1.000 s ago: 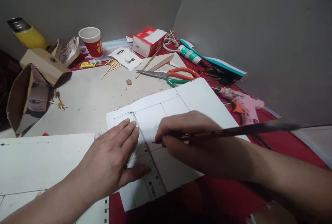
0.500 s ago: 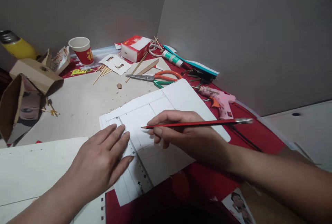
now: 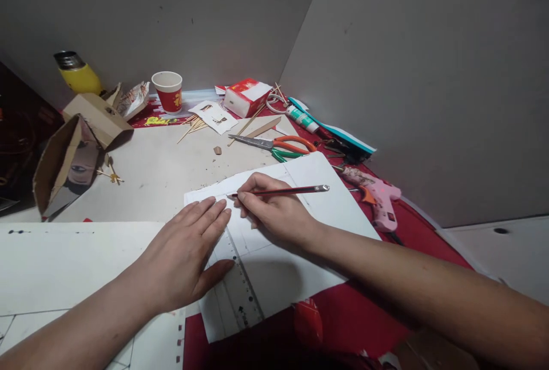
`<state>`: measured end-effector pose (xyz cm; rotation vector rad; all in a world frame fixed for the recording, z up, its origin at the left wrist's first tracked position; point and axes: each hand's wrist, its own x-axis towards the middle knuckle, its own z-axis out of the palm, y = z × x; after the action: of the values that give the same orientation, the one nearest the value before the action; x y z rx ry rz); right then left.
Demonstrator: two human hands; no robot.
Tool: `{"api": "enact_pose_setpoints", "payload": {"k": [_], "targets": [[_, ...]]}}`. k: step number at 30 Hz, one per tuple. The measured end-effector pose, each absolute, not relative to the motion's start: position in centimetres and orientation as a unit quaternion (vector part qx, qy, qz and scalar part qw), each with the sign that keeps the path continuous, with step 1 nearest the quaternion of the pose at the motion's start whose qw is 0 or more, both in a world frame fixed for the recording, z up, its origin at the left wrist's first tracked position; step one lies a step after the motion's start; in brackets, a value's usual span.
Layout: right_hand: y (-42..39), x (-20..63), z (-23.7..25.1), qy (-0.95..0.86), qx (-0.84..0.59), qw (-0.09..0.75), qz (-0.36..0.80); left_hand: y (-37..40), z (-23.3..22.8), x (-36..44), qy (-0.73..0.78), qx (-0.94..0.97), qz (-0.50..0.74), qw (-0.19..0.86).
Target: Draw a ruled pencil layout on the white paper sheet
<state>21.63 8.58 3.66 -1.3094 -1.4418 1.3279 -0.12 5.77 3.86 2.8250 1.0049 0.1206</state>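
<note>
My left hand lies flat with fingers stretched out, pressing a clear ruler onto a white sheet with drawn pencil lines. Part of the ruler is hidden under that hand. Between the fingertips of my right hand is a red and black pencil, held at a low slant. Its tip meets the sheet, or nearly so, by the ruler's far end, just beyond my left fingertips.
Scissors with orange and green handles lie behind the sheet. A pink glue gun is at the right. Further back are a paper cup, a red and white box and a yellow bottle. Folded cardboard stands at the left.
My right hand has brought the pencil left and away from me, down to the ruler's far end. My left hand stays on the ruler. The whole view has shifted somewhat.
</note>
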Motion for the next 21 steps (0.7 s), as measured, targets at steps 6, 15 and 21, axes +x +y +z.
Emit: {"api": "enact_pose_setpoints", "payload": {"k": [6, 15, 21], "targets": [[8.68, 21.70, 3.40, -0.575, -0.513, 0.376, 0.515, 6.12, 3.90, 0.15, 0.347, 0.933, 0.053, 0.078], [8.95, 21.58, 3.49, -0.578, -0.515, 0.368, 0.515, 6.33, 4.25, 0.21, 0.335, 0.937, 0.053, 0.085], [8.89, 21.62, 3.69, -0.568, -0.516, 0.371, 0.523, 6.26, 4.36, 0.18, 0.336, 0.936, 0.052, 0.085]]}}
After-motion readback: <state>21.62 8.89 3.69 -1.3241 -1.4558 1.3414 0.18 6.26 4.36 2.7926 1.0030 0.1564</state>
